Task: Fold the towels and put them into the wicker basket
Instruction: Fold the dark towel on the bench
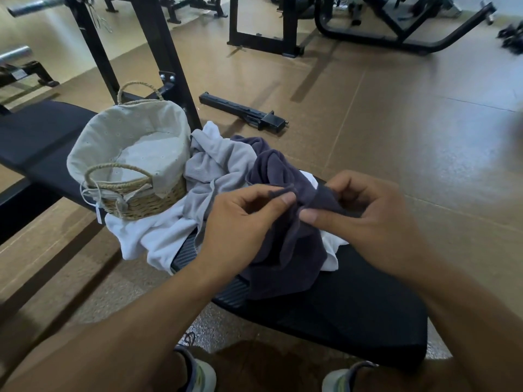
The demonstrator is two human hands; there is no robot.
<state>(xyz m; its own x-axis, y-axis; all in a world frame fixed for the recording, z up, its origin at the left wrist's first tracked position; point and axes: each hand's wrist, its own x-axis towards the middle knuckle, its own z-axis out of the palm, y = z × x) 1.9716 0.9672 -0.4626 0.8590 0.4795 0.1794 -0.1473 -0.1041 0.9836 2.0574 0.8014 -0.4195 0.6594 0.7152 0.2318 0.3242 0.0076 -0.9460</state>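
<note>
Towel edge, dark purple [285, 236], pinched between thumb and fingers of both the left hand [243, 222] and right hand [365, 219] above a black padded gym bench [353, 306]. Grey towel [215, 165] and white towel [152, 236] lie crumpled beneath it. Just left stands the wicker basket [147, 202], cloth-lined, on the bench. Brown rubber gym floor [396, 123] surrounds, with black machine frames [263, 38] beyond.

Both hands, left hand [240, 222] and right hand [365, 219], pinching one towel [294, 244] over the bench [353, 301], more towels [203, 176] lying behind-left of the grip, basket [133, 154] sitting farther left on the bench, shoes [198, 372] standing below
</note>
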